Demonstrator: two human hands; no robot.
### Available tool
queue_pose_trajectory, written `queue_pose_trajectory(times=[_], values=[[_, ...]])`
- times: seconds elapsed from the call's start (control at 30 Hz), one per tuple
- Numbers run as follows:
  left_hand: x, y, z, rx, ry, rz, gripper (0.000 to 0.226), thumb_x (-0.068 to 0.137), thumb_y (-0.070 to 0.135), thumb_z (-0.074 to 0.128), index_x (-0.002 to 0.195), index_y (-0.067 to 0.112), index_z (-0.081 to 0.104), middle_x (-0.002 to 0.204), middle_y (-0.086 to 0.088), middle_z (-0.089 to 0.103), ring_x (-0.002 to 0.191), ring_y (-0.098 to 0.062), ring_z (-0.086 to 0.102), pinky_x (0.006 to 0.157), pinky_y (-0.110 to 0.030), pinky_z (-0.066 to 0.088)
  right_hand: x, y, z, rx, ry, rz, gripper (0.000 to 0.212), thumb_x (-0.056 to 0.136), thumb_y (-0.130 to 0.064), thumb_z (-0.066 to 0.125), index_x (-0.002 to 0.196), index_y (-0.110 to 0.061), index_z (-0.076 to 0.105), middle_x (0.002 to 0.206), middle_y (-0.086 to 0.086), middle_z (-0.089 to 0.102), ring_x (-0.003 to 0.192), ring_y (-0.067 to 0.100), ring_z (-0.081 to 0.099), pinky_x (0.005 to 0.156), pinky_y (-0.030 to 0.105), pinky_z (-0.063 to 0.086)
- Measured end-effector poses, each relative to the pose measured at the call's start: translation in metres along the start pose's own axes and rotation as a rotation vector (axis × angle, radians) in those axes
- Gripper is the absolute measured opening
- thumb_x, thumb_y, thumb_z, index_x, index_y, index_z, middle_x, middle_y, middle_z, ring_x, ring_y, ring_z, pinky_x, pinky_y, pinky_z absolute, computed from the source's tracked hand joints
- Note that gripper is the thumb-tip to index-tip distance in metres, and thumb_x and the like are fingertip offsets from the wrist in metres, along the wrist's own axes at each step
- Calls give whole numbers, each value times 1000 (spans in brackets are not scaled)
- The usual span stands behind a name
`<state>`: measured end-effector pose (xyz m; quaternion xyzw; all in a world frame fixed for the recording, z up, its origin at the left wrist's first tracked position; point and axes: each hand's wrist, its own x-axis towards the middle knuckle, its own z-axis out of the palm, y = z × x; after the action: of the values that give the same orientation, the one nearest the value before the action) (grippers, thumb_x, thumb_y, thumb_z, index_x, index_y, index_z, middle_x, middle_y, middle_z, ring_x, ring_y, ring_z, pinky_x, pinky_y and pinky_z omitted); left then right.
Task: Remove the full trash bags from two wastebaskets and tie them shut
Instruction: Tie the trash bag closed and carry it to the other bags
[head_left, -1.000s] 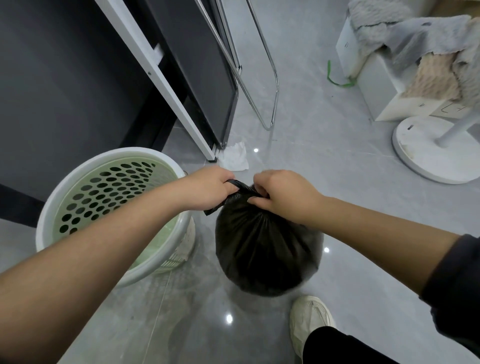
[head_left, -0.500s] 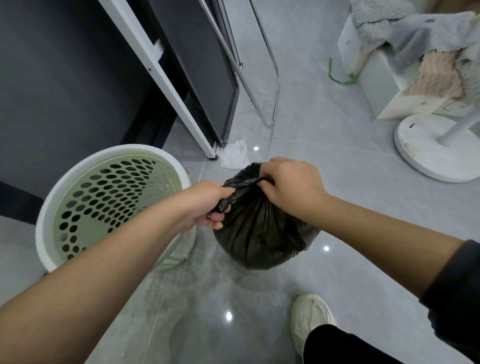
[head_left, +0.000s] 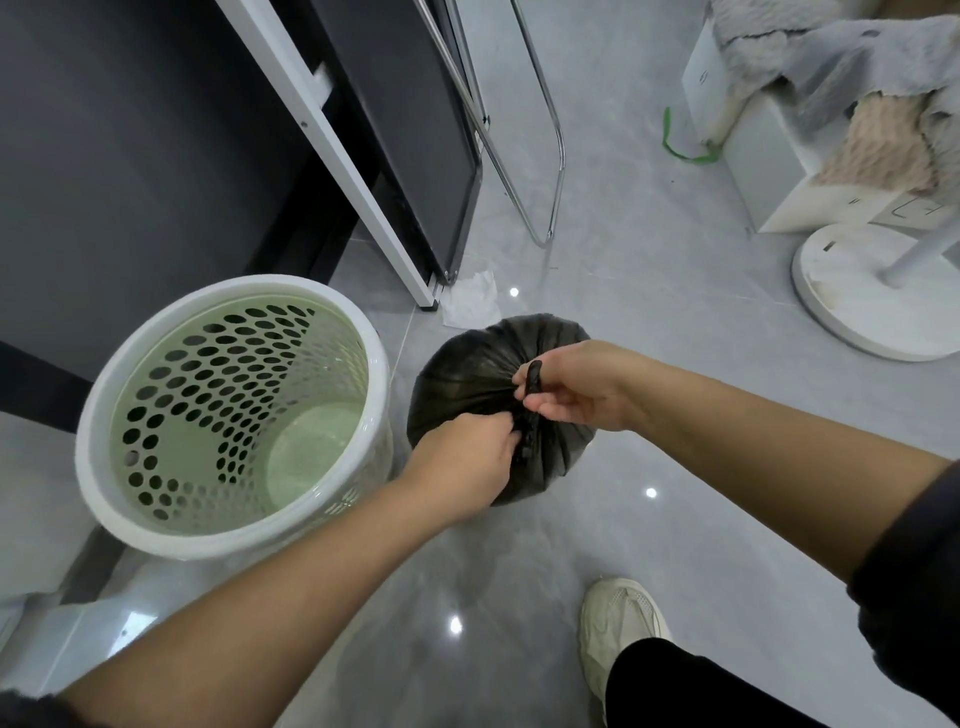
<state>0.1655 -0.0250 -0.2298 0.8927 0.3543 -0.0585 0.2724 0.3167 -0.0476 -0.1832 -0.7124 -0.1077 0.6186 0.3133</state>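
Observation:
A full black trash bag (head_left: 467, 369) sits on the grey floor, its top gathered into a twisted neck. My left hand (head_left: 462, 462) grips the lower end of that twisted neck from the near side. My right hand (head_left: 576, 389) pinches the upper end, a black strip poking up past its fingers. To the left stands a white wastebasket (head_left: 104, 405) with a perforated green inner wall, holding no bag.
A dark panel with a white frame (head_left: 332, 145) leans behind the basket, beside chrome tube legs (head_left: 556, 156). A crumpled white tissue (head_left: 470, 301) lies on the floor. A white round stand base (head_left: 852, 296) and a white box under grey cloth (head_left: 769, 156) are at right. My shoe (head_left: 618, 629) is near.
Both hands turned around the bag's neck: the left dropped toward me below the knot, the right came round to the right side. The bag shifted slightly away from me.

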Motion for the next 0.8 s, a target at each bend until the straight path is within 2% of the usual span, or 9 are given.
queue_pose_trajectory(times=[0.1,0.23,0.3,0.37,0.43,0.57,0.63,0.7,0.8], values=[[-7,-10,-15,-58,-29,29,38,95,44,38,75,16,55,82,-5,67,82,-27,62,74,-38,50,-4,1,-5,-376,45,-146,23,94,-6,45,90,-11,68,68,4,65,44,7,56,45,16,50],[-5,-23,-40,-204,104,4,30,95,35,42,73,20,57,71,2,64,73,-17,60,70,-36,49,-12,3,-6,-1058,46,-404,25,89,-9,47,86,-18,70,72,3,71,52,11,64,61,23,56],[4,-24,-46,-260,124,4,22,94,29,45,75,27,56,76,7,64,76,-10,60,67,-30,46,-16,9,-2,-1354,86,-544,25,87,-9,49,89,-21,70,86,2,70,67,17,63,70,29,53],[15,-23,-45,-344,118,21,14,94,23,48,87,25,60,85,8,65,81,-8,59,68,-20,42,-21,17,0,-1606,137,-681,22,86,-8,50,92,-21,67,88,2,62,82,23,60,65,31,43],[25,-19,-42,-408,122,43,13,93,19,50,99,23,61,94,8,64,88,-8,58,73,-15,42,-25,26,-1,-1789,158,-800,18,86,-5,52,92,-17,63,82,1,49,83,26,60,58,32,36],[38,-5,-41,-480,105,142,21,93,15,52,111,23,60,100,5,63,92,-13,58,82,-20,46,-29,37,-19,-1782,213,-1234,22,52,8,68,61,-11,60,57,4,44,44,26,54,37,24,28],[43,2,-45,-504,78,167,26,94,17,51,119,23,57,102,6,62,91,-11,57,84,-21,46,-26,41,-28,-1745,216,-1377,15,56,3,54,58,-10,58,58,5,50,44,24,51,36,25,34],[48,8,-52,-532,-9,118,33,96,27,48,129,27,49,105,11,59,92,-5,55,81,-17,40,-22,43,-35,-1738,217,-1481,23,66,-1,38,61,-11,58,62,4,52,49,22,51,40,27,38],[54,13,-63,-531,-258,2,37,96,48,39,129,33,48,111,11,57,96,-7,54,79,-23,39,-18,46,-42,-1765,217,-1554,27,75,-2,36,67,-12,60,68,3,54,56,22,51,47,29,44]])
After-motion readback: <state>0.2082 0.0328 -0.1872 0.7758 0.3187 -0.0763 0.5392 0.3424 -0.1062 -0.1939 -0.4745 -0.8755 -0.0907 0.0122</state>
